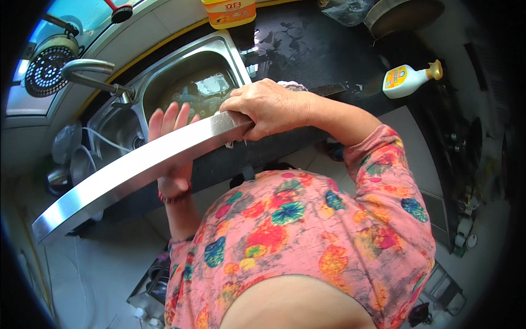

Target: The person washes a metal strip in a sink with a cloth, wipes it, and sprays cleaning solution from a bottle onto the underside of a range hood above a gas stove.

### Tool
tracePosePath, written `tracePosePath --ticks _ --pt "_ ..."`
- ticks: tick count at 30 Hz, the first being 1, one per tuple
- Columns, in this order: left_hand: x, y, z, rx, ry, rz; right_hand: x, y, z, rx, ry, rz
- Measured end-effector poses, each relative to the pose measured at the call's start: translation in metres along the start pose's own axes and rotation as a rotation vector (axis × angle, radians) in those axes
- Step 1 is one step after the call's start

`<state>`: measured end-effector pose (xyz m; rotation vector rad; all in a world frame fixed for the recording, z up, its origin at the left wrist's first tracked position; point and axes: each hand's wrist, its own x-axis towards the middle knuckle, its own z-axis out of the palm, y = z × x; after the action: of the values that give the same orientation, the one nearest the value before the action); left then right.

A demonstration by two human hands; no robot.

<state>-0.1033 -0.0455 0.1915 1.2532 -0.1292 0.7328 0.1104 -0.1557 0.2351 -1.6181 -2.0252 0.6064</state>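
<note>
A long, polished stainless-steel strip or panel (pixel 135 162) slants across the view in front of the sink, its far end pointing to the lower left. My right hand (pixel 267 105) grips its right end, thumb below and fingers over the top. Behind the strip is my left hand (pixel 168 121), with the fingers spread above its upper edge and the wrist showing beneath. The palm is partly hidden, so I cannot tell whether it touches the metal. Cloudy water with bubbles fills the large basin of the steel sink (pixel 239 57) beyond both hands.
A curved faucet (pixel 92 80) rises at the sink's left. On the wet black countertop (pixel 283 53) stand a yellow detergent jug (pixel 229 14), a white pump bottle (pixel 404 83) and a pan (pixel 400 18). A cloth (pixel 292 85) lies behind my right wrist. A perforated skimmer (pixel 48 70) hangs by the window.
</note>
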Motion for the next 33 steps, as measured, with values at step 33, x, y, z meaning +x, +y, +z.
tracePosePath --ticks 33 --pt "0.013 0.076 0.049 -0.705 0.164 0.395 -0.195 -0.016 0.025 -0.579 0.832 0.198"
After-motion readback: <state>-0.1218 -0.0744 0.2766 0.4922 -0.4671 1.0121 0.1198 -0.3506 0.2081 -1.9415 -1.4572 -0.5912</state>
